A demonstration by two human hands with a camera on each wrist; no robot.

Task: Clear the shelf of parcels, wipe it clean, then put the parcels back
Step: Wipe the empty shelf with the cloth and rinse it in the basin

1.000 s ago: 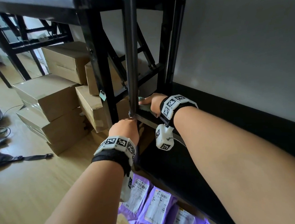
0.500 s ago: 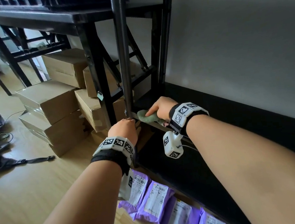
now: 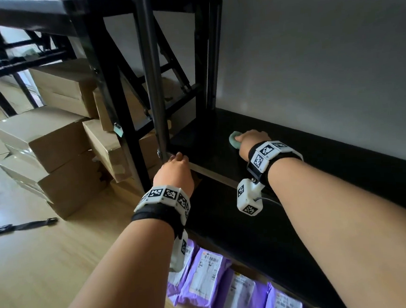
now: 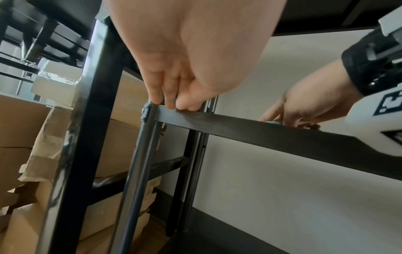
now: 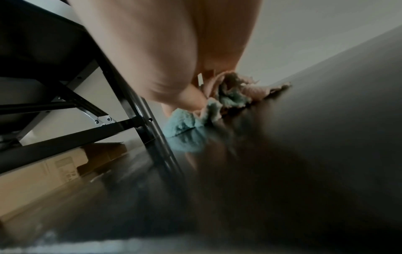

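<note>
The black shelf board [image 3: 210, 138] holds no parcels. My right hand [image 3: 252, 140] grips a crumpled green-and-pink cloth [image 3: 234, 138] and presses it on the board, a little in from the left end. In the right wrist view the cloth [image 5: 222, 99] is bunched under my fingers on the glossy board [image 5: 304, 137]. My left hand [image 3: 173, 166] holds the front rail [image 4: 239, 127] of the shelf at its left corner, fingers curled over the edge beside the upright post [image 3: 151, 85]. Several purple parcels [image 3: 206, 275] with white labels lie on the floor below.
Stacked cardboard boxes [image 3: 48, 141] stand on the wooden floor left of the shelf frame. A black table leg [image 3: 109, 93] and crossbars stand between boxes and shelf. A white wall [image 3: 311, 60] backs the shelf. A lower black board [image 3: 239, 224] lies beneath.
My right hand has slid the cloth from the shelf's front left corner further in along the board, toward the wall. My left hand stays on the front rail.
</note>
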